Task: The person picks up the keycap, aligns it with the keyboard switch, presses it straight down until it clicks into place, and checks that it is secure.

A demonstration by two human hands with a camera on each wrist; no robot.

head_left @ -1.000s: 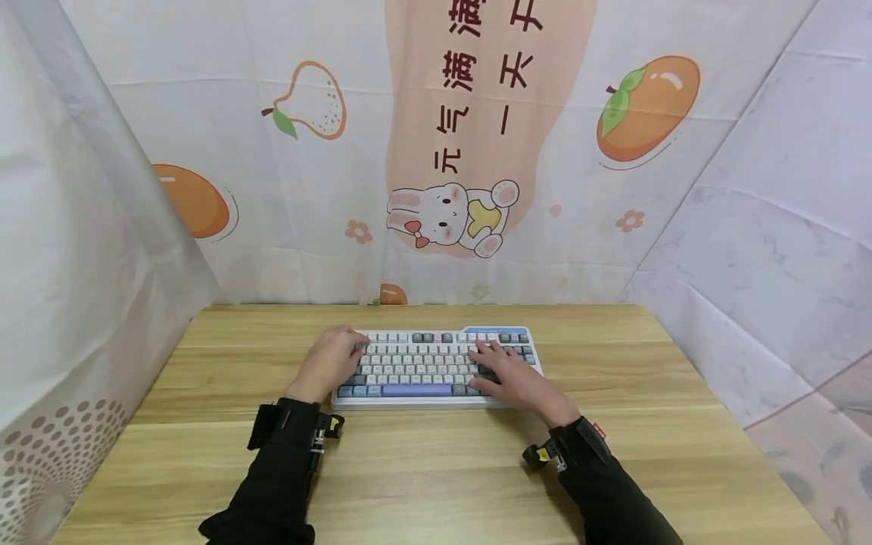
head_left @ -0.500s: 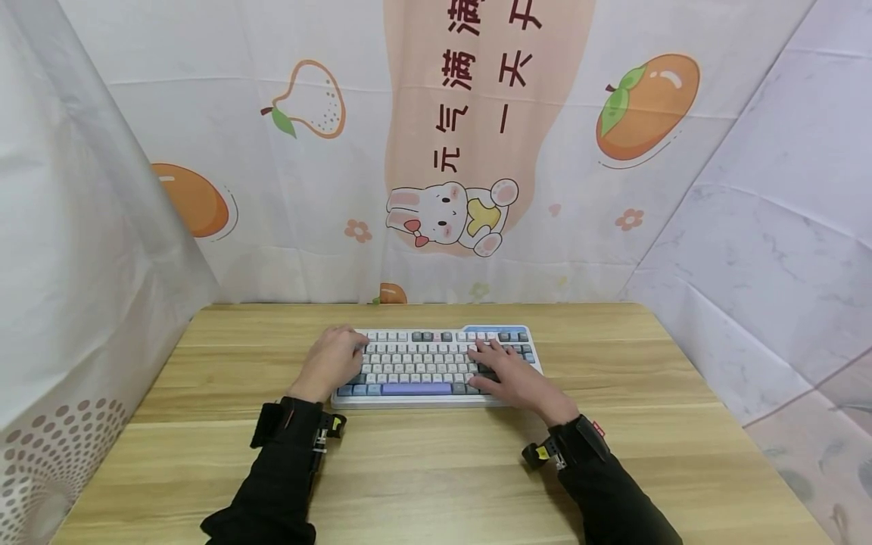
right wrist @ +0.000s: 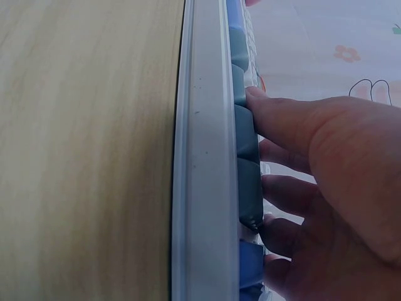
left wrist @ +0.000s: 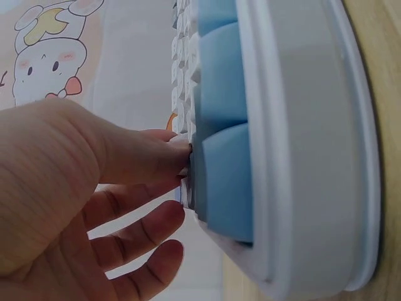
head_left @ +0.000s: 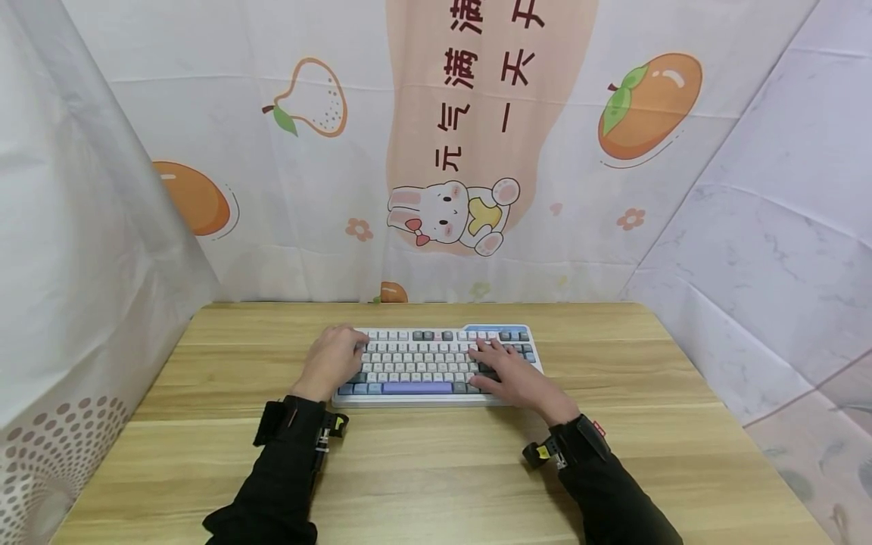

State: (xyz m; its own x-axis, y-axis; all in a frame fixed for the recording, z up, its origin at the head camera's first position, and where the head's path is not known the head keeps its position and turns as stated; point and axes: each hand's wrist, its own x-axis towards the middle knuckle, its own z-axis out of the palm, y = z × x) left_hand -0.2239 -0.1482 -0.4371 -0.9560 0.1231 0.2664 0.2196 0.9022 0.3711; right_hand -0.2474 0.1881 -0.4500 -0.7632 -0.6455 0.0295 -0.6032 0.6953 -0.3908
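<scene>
A white keyboard [head_left: 418, 365] with white, grey and blue keys and a purple space bar lies on the wooden table. At its left end rests my left hand [head_left: 328, 362], fingers bent toward the keys. In the left wrist view the left thumb [left wrist: 156, 157] touches keys near the blue corner ones, and the other fingertips reach toward the key tops. My right hand [head_left: 516, 377] lies spread over the right part of the keyboard. The right thumb [right wrist: 279, 116] is at the grey front-row keys in the right wrist view, with the other fingertips along the keys.
The keyboard sits toward the back of the wooden table [head_left: 436, 469]. Behind it hangs a white curtain [head_left: 306, 189] printed with fruit, characters and a rabbit. More cloth hangs at both sides. Each black sleeve carries a strapped wrist camera.
The left forearm has shifted very slightly to the right. Both hands stay in place on the keyboard, which has not moved.
</scene>
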